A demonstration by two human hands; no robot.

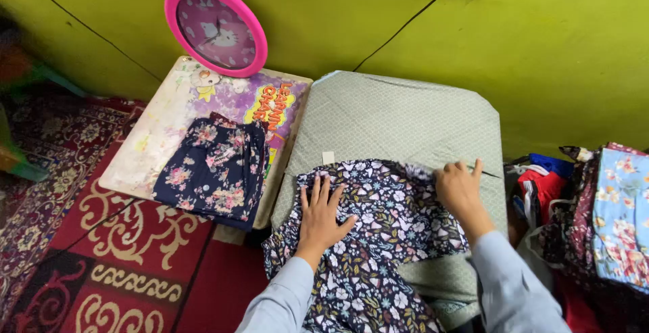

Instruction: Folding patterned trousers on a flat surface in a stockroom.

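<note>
Grey padded board [399, 120] | dark navy floral cotton garment [375, 238] spread, rumpled | left hand [323, 215] flat, released | right hand [460, 187] pinching its edge

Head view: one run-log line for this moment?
left hand: flat on dark floral garment | right hand: pinching its edge | surface: grey-green padded board

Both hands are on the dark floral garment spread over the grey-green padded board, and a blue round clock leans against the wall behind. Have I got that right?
Nearly. The round clock leaning against the green wall is pink, not blue, as the head view shows. The rest holds: the left hand lies flat on the dark floral garment, the right hand grips its upper edge, and it is spread over the grey-green padded board.
</note>
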